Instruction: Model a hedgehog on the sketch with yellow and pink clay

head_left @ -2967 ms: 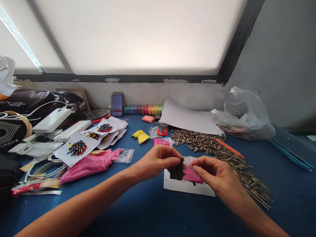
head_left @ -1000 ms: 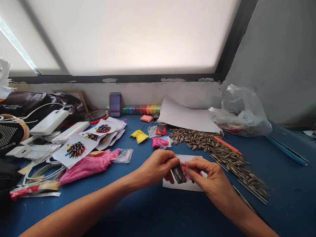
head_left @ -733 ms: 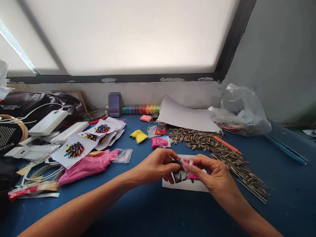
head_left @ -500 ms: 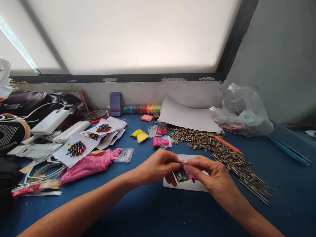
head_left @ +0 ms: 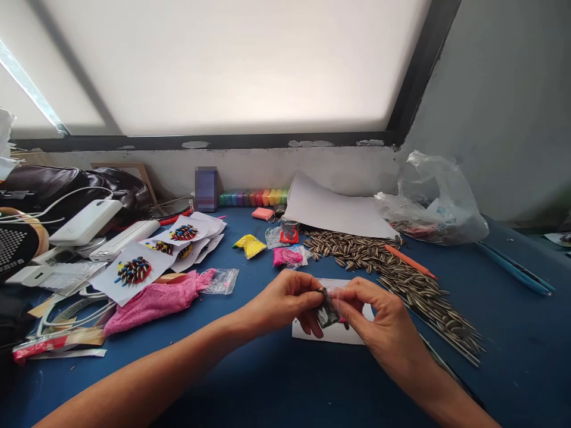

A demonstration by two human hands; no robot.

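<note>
Over a small white paper [head_left: 307, 334], both hands meet around a small packet of black clay [head_left: 328, 315]. My left hand [head_left: 288, 300] pinches its upper left edge, where a bit of dark clay shows at the fingertips. My right hand [head_left: 379, 306] is closed on the right side of its clear wrapper. Beneath the right fingertips a little pink and a dark piece show on the paper, partly hidden. Beyond the hands lie a pink clay packet [head_left: 288, 257], a red clay packet [head_left: 289, 233] and a yellow clay packet [head_left: 250, 246].
Striped sunflower seeds [head_left: 419, 279] spread at the right, with an orange pen [head_left: 410, 261] on them. White paper sheets [head_left: 334, 208] and a plastic bag [head_left: 437, 202] stand behind. Leftward are seed-decorated cards [head_left: 134, 272], a pink cloth [head_left: 156, 303] and white power banks [head_left: 84, 223].
The black packet has tilted and its wrapper is more crumpled between my fingers. Both hands stay in nearly the same place; the whole view has shifted slightly.
</note>
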